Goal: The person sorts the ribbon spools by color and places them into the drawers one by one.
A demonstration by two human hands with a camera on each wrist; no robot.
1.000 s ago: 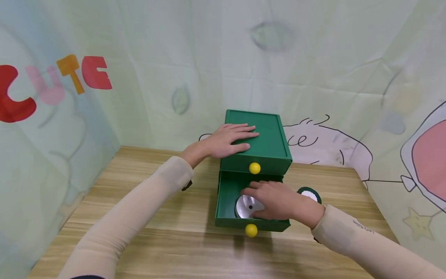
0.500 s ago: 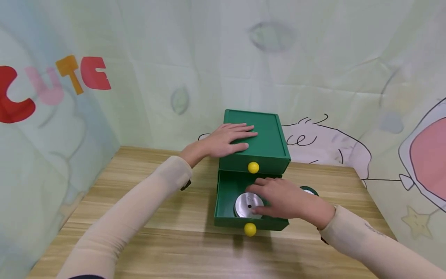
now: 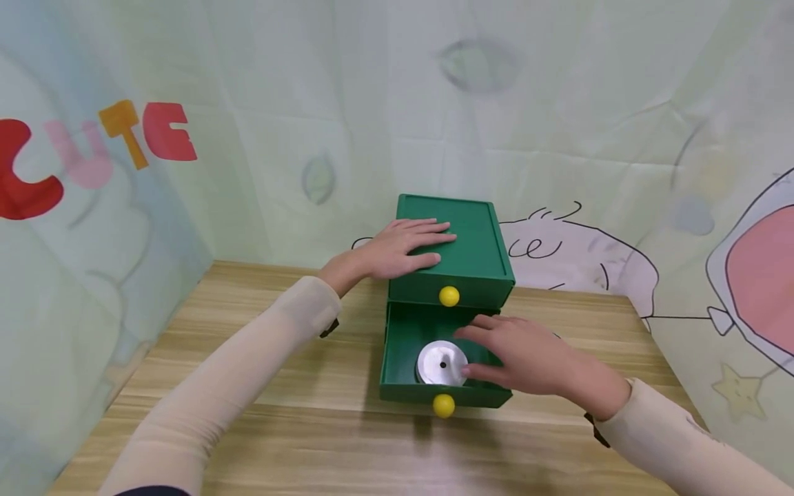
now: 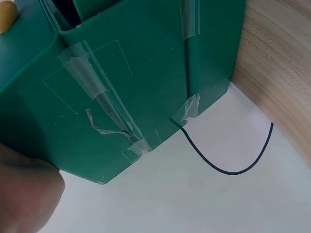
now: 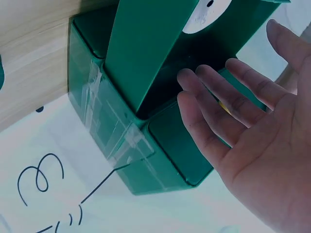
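My left hand [image 3: 400, 249] rests with straight fingers on top of a green drawer box [image 3: 474, 241] bound with clear tape at its sides. The box's lower drawer [image 3: 403, 344] is pulled out, its yellow knob [image 3: 443, 406] facing me. Inside lies a round silvery-white disc [image 3: 437, 358] with a small dark centre hole. Over the drawer's right side hovers my right hand [image 3: 527, 355], fingers spread and nothing gripped; its thumb tip overlaps the disc's right edge in the head view. In the right wrist view the palm faces the drawer, and the disc [image 5: 204, 19] shows only in part.
The upper drawer, with its own yellow knob [image 3: 449, 296], is closed. A printed cloth [image 3: 279, 172] hangs behind and beside the wooden table [image 3: 279, 441]. Right of the box, a round green-rimmed thing is almost fully hidden behind my right hand.
My right hand has moved off the disc to the right, leaving it lying in the drawer, and now covers the green-rimmed thing. My left hand stays on the box.
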